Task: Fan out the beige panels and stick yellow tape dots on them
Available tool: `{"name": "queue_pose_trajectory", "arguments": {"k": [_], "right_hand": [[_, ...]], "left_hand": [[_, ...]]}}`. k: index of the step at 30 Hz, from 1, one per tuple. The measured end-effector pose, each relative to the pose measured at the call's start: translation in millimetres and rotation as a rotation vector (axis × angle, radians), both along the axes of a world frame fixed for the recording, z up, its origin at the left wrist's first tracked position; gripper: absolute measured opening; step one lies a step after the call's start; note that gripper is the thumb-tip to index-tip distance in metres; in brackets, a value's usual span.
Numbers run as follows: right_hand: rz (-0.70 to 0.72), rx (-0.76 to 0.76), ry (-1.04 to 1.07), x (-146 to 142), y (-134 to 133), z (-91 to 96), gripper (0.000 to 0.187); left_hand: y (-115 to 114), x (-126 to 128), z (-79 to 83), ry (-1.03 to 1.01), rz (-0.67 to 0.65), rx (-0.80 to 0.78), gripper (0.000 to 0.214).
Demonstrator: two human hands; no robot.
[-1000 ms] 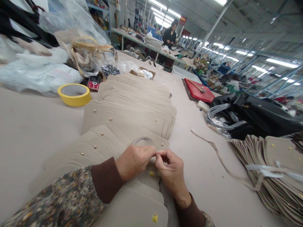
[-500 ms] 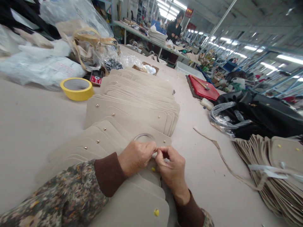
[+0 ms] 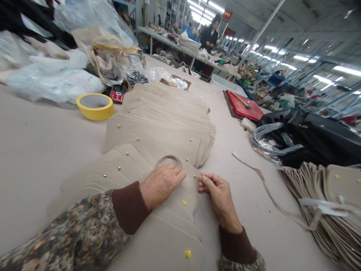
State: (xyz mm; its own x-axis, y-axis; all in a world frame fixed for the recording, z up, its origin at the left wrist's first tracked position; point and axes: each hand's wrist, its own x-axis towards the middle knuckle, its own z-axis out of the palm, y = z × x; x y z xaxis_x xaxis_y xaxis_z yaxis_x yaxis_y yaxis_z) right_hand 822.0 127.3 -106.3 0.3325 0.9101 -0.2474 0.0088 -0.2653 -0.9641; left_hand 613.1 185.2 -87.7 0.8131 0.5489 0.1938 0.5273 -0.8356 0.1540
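Observation:
A long overlapping row of beige leather panels (image 3: pixel 169 124) with small brass studs runs down the table. My left hand (image 3: pixel 162 184) lies on the near panels, fingers curled, beside a round ring (image 3: pixel 169 161) resting there. My right hand (image 3: pixel 217 192) is closed in a pinch on a tiny yellow piece (image 3: pixel 200 175) at the edge of a panel. Nearer panels carry yellow dots (image 3: pixel 187 253).
A yellow tape roll (image 3: pixel 95 106) sits at left by plastic bags (image 3: pixel 53 84) and a small red device (image 3: pixel 118 93). A second stack of beige panels (image 3: pixel 332 203) lies at right, with a loose strip (image 3: pixel 262 184), black bags (image 3: pixel 307 139) and a red mat (image 3: pixel 244 106). A person stands far off.
My hands, pinched together over one panel, have separated. The right hand moved right to the panel's edge with a yellow piece. The left hand settled flat-ish by the ring.

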Motion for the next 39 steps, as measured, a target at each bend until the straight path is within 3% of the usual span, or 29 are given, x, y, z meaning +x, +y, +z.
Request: {"name": "queue_pose_trajectory", "arguments": {"k": [13,20,23,25,28,32,36,39], "right_hand": [[0.206,-0.157,-0.339,-8.2,0.4,6.4,0.027],[0.304,-0.058,-0.744,-16.2,3.5,16.3,0.020],[0.349,-0.057,-0.798,-18.2,4.1,18.7,0.020],[0.341,-0.072,-0.810,-16.1,2.8,16.8,0.018],[0.240,-0.083,-0.767,-9.5,-3.1,11.8,0.030],[0.230,-0.035,-0.651,-5.6,-16.2,7.7,0.025],[0.265,0.134,-0.866,-13.5,-23.0,3.5,0.020],[0.244,0.155,-0.966,-19.6,-19.0,0.0,0.022]], "left_hand": [[0.2,-3.8,-2.7,-0.051,-0.021,-0.039,0.014],[0.7,-3.1,-3.1,-0.047,-0.010,-0.063,0.013],[0.6,-3.4,-2.4,-0.036,-0.012,-0.088,0.013],[0.2,-4.2,-2.4,-0.032,-0.008,-0.089,0.013],[-0.2,-5.3,-3.2,-0.032,0.001,-0.081,0.013],[-0.5,-5.3,-3.7,-0.025,-0.001,-0.086,0.013],[-0.6,-4.9,-1.5,-0.007,0.004,-0.108,0.014],[-0.3,-5.2,0.4,0.005,0.004,-0.106,0.015]]}}
